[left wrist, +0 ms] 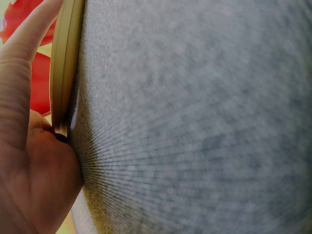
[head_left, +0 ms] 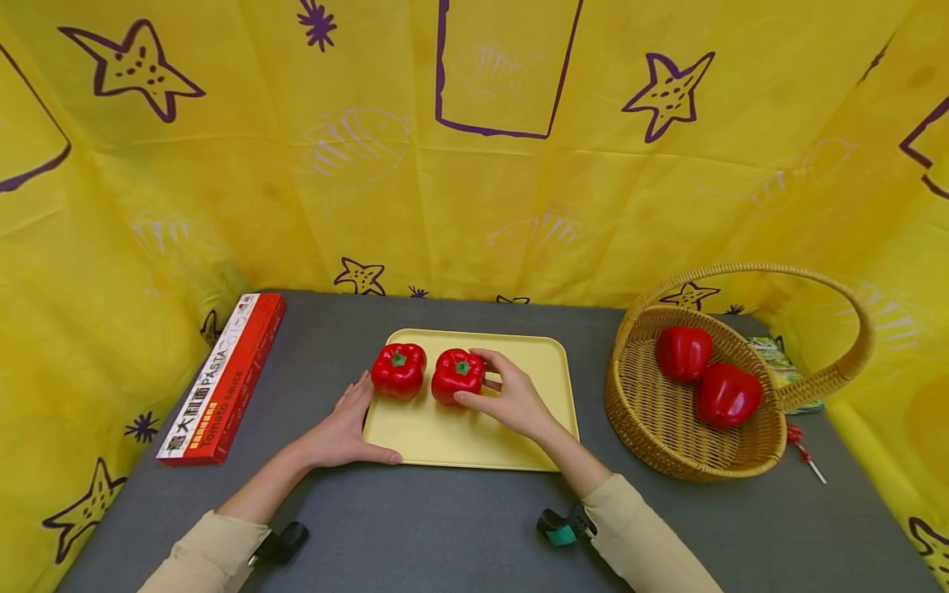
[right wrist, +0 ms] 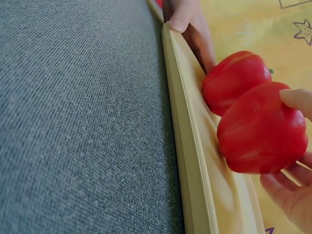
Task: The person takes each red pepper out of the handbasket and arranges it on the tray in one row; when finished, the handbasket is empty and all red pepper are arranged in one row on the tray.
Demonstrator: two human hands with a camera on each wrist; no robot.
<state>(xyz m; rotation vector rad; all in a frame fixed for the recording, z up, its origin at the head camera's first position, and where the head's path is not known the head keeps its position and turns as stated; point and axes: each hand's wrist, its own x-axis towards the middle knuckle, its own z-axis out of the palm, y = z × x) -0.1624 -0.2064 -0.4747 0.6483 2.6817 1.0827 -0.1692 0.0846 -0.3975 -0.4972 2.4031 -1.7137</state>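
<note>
My right hand (head_left: 516, 397) holds a red bell pepper (head_left: 453, 380) with a green stem, thumb and fingers on opposite sides of it. In the right wrist view, this bell pepper (right wrist: 263, 129) is over the pale yellow tray (right wrist: 187, 146). A second red bell pepper (head_left: 398, 375) sits on the tray (head_left: 511, 441) at its left side. My left hand (head_left: 343, 432) lies at the tray's front left corner, thumb along the front edge and fingers fairly straight by the left edge. The left wrist view shows only part of that left hand (left wrist: 41, 180) against the tray rim.
A wicker basket (head_left: 660, 449) with a tall handle stands at the right, with two red bell peppers (head_left: 728, 397) inside. Behind it lies a green packet (head_left: 774, 358), and a red lollipop (head_left: 797, 436) is beside it. A red and white pasta box (head_left: 240, 371) lies at the left.
</note>
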